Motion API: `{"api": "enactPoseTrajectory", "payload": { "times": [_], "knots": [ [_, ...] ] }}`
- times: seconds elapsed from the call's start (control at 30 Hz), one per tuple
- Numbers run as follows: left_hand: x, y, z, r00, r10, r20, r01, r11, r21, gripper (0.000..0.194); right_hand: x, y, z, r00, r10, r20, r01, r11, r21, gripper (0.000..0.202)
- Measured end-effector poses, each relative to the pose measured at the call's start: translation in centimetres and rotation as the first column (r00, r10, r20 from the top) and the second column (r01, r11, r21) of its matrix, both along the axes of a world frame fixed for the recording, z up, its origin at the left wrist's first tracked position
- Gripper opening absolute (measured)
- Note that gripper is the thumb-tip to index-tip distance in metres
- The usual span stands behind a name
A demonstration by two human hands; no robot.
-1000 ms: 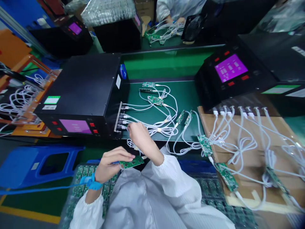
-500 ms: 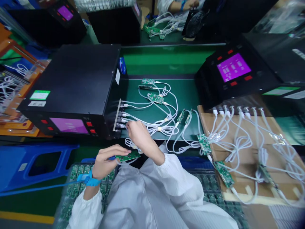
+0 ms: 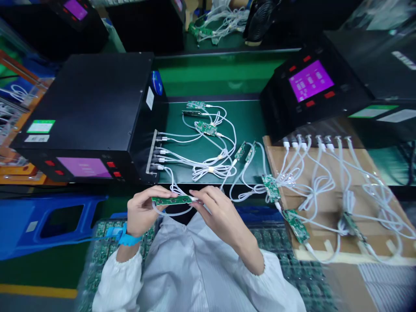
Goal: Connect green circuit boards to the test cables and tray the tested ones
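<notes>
My left hand (image 3: pixel 143 209), with a blue wrist strap, holds the left end of a green circuit board (image 3: pixel 172 200) just in front of the bench edge. At the board's right end, my right hand (image 3: pixel 217 210) pinches a white cable plug (image 3: pixel 194 199). A pale cable loops below the board. White cables (image 3: pixel 173 184) run from there to the side sockets of the black box (image 3: pixel 84 104) at the left. More boards (image 3: pixel 207 128) with white cables lie on the green bench top (image 3: pixel 182 173) behind my hands.
A second black box (image 3: pixel 325 82) with a lit screen stands at the right, above cardboard (image 3: pixel 312 173) with cabled boards. Trays of boards (image 3: pixel 286 255) lie near my lap. A blue stool (image 3: pixel 19 221) is at the left.
My right hand has moved from the box's side sockets down to the board's right end, where it now holds the plug. The view has shifted slightly.
</notes>
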State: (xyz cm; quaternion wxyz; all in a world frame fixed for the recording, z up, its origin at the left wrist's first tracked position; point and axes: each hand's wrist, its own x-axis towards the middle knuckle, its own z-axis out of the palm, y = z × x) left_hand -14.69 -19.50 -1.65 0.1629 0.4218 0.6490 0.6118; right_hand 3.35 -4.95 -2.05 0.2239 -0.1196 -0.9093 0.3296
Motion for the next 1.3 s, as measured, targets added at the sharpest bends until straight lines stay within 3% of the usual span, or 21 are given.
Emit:
{"api": "enactPoseTrajectory", "payload": {
  "times": [0.23,0.47,0.63,0.93,1.07,1.3],
  "knots": [
    [1.4,1.9,1.2,0.985,0.085,0.150,-0.086,0.996,-0.001,0.011,-0.9,-0.6,-0.2,0.998,0.019,-0.055,-0.017,0.999,0.048,0.031],
    [1.6,1.8,0.3,0.950,0.186,0.252,-0.178,0.982,-0.056,0.023,-1.3,-1.3,-0.4,0.998,-0.057,0.004,0.057,0.998,-0.029,0.036],
    [1.7,2.3,0.3,0.925,0.183,0.331,-0.176,0.983,-0.051,0.026,-1.7,-1.9,-0.4,0.994,-0.108,-0.004,0.107,0.991,-0.077,0.037],
    [2.3,2.9,0.6,0.886,0.144,0.441,-0.180,0.983,0.040,0.018,-1.9,-2.3,-0.2,0.937,-0.228,-0.266,0.281,0.943,0.179,0.021],
    [2.2,3.1,0.6,0.896,0.153,0.416,-0.181,0.983,0.029,0.015,-1.9,-2.1,0.5,0.960,-0.244,-0.141,0.279,0.886,0.370,0.022],
    [2.0,3.3,0.0,0.883,0.181,0.433,-0.205,0.979,0.008,0.017,-2.3,-2.2,0.2,0.979,-0.205,-0.016,0.189,0.868,0.459,0.027]
  ]
}}
